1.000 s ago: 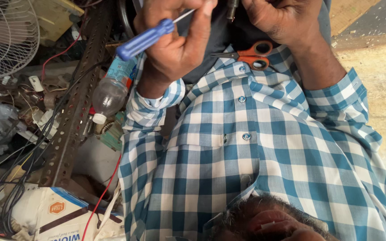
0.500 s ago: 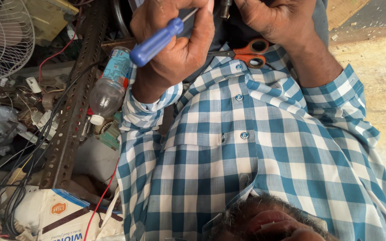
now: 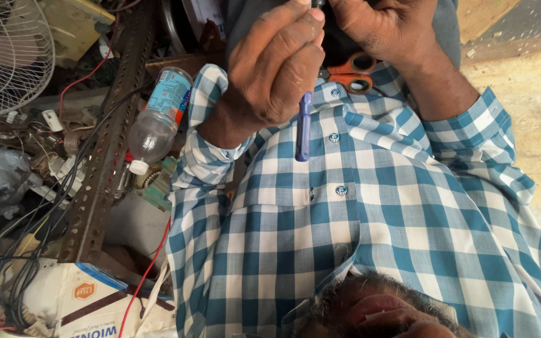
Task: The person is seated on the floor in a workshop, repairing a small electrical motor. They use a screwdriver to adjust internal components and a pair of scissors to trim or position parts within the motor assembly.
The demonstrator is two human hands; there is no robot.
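Note:
My left hand [image 3: 270,69] is closed around a blue-handled screwdriver [image 3: 304,128]. Its handle hangs down over my checked shirt [image 3: 370,206] and its tip points up toward the frame's top edge. My right hand [image 3: 383,28] is just to the right, almost touching the left, fingers curled on a small dark part [image 3: 318,3] that the top edge mostly cuts off. Orange-handled scissors [image 3: 353,74] lie just below both hands against the shirt.
A perforated metal angle bar [image 3: 104,156] runs down the left side with black cables along it. Beside it lie a plastic bottle [image 3: 158,119], a white fan grille [image 3: 4,56], red wires, small parts and a cardboard box [image 3: 76,300]. Bare concrete floor [image 3: 533,112] is at right.
My left hand has turned and moved right. The screwdriver handle, which pointed left and down, now hangs straight down over the shirt. The right hand stayed at the top.

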